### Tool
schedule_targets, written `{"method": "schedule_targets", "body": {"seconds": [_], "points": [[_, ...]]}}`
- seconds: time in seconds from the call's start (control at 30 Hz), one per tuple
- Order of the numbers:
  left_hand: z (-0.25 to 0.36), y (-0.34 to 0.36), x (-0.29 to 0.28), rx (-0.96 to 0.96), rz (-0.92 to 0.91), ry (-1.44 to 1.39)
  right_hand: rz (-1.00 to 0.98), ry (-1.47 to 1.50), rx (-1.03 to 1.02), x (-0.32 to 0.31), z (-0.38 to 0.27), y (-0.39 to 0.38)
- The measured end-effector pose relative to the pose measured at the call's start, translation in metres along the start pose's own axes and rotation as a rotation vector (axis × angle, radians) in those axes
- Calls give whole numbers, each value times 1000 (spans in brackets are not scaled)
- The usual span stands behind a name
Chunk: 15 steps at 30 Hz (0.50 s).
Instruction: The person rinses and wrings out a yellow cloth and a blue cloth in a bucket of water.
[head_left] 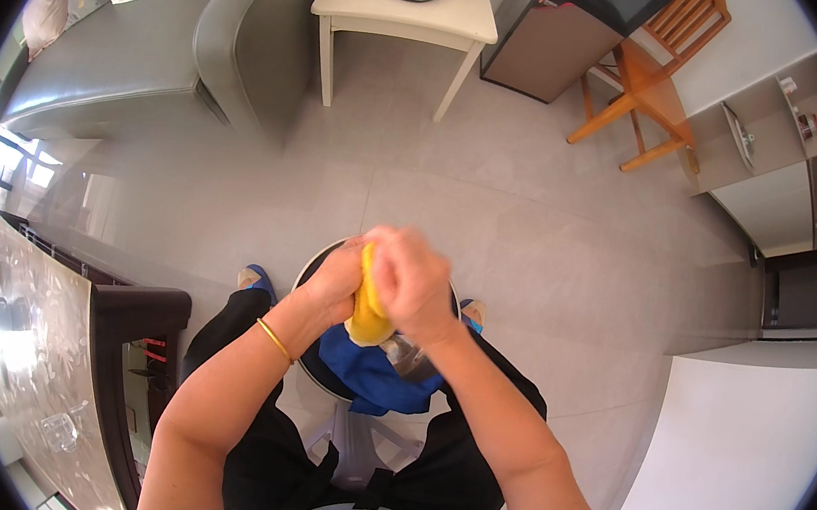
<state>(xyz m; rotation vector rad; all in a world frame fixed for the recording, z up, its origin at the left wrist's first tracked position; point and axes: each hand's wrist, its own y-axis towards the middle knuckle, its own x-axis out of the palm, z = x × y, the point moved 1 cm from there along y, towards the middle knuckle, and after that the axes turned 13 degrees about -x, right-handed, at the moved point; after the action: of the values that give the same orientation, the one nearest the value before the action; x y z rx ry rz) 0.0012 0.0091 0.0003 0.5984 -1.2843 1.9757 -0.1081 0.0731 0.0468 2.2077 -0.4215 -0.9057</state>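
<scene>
My left hand (335, 278) is closed around a yellow, rounded, fruit-like thing (370, 312) with a pale lower end. Against its right side my right hand (413, 280) is curled shut and blurred by motion; what its fingers grip is hidden. A greyish, shiny, blade-like piece (410, 361) shows just below the right hand, too smeared to name. Beneath both hands, between my knees, is a round dark container (311, 369) with a pale rim. Crumpled blue material (358, 373), cloth or bag, lies in it and hangs over its near edge.
A grey plastic stool (360, 452) shows between my legs. At the left stand a patterned table (36, 347) and a grey sofa (120, 80). Ahead are a cream table (402, 18) and a wooden chair (653, 87). A white surface (724, 453) is at the right.
</scene>
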Motion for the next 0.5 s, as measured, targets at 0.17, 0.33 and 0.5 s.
{"method": "schedule_targets", "body": {"seconds": [0.17,0.33,0.5], "points": [[6,-6,12,-35,-115,19,139,34,304,-16,24,8],[10,-12,19,0,-68,4,70,62,368,-19,25,12],[12,0,6,47,70,-229,-45,164,208,-14,13,15]]}}
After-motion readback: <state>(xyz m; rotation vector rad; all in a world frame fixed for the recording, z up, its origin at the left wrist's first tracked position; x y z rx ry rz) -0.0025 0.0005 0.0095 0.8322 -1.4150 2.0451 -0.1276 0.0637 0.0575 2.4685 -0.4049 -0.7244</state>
